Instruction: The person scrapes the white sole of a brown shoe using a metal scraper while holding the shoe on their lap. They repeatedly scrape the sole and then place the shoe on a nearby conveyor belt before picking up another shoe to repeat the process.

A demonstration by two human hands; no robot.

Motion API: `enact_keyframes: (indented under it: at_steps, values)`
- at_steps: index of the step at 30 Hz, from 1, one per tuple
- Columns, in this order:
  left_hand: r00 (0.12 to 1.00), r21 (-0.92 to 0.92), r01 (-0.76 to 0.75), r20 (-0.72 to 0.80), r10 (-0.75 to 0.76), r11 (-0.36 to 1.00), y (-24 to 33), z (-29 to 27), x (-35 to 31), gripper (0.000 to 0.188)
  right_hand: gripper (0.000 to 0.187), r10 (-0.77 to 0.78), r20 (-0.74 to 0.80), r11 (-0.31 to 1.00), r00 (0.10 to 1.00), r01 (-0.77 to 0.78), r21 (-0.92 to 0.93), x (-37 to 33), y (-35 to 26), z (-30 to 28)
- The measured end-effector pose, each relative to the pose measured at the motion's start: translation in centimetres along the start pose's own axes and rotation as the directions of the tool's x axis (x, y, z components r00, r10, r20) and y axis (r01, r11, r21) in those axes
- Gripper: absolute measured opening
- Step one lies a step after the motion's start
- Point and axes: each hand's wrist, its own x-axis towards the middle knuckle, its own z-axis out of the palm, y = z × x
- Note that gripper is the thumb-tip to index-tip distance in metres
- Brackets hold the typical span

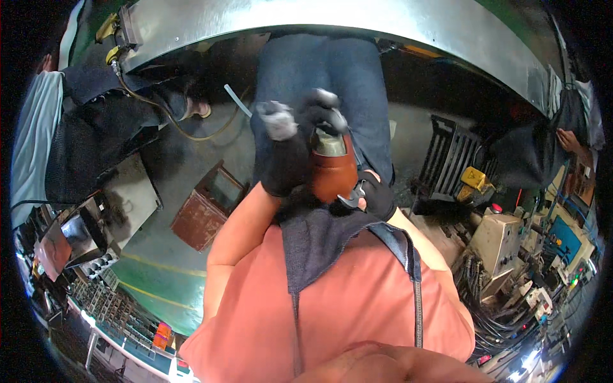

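Observation:
A reddish-brown, bottle-shaped part (334, 175) with a metal collar (330, 146) stands between my hands, above my lap. My left hand (287, 150) wears a black glove with pale grey finger patches, blurred by motion. Its fingers bend over the collar end of the part. My right hand (378, 198), in a black glove with bare fingertips, is closed beside the lower end. It grips a grey metal wrench (351, 196), whose curved jaw lies against or just in front of the brown body; I cannot tell which. The wrench's other end is hidden.
A steel bench (332, 14) runs across in front of my knees. A brown box-shaped stool (207, 207) stands on the left. On the right are a black slatted crate (450, 156), a yellow device (474, 182) and a machine control box (498, 239). Other people sit at both sides.

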Motion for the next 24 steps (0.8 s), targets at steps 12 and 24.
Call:
enact_keyframes:
  at_steps: [12, 24]
  values:
    - [0.966, 0.334, -0.197, 0.228, 0.124, 0.922, 0.0, 0.2, -0.9, 0.043, 0.045, -0.041, -0.054, 0.998, 0.998, 0.043, 0.043, -0.3, 1.4, 0.7]
    - [0.932, 0.133, 0.228, 0.258, -0.256, 0.965, -7.0, -10.3, 6.4, 0.036, 0.05, 0.574, 0.318, 0.507, 0.755, -0.633, 0.585, 13.4, -4.2, -9.2]
